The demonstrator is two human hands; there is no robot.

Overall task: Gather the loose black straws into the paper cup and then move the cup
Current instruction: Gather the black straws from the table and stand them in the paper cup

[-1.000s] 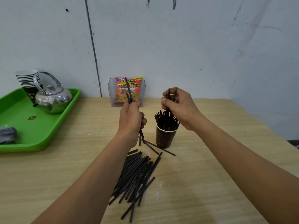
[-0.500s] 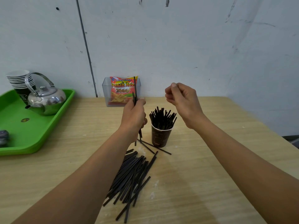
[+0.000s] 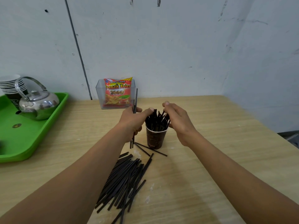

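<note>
A dark brown paper cup (image 3: 155,138) stands upright mid-table, packed with black straws (image 3: 156,119) that stick out of its top. My left hand (image 3: 131,121) is just left of the cup, shut on a few upright black straws (image 3: 135,99), its thumb reaching the cup's straws. My right hand (image 3: 178,119) is at the cup's right, fingers apart and curled against the straw tops, holding nothing. A pile of loose black straws (image 3: 125,180) lies on the table in front of the cup, with two more (image 3: 150,150) by its base.
A green tray (image 3: 34,136) at the left holds a metal teapot (image 3: 38,104) and a stack of paper cups (image 3: 11,85). A clear box with a snack bag (image 3: 117,93) stands against the wall behind the cup. The table edge runs along the right.
My right hand, raised above the cup earlier, has come down against the straw tops. My left hand has moved right, closer to the cup, still holding its straws.
</note>
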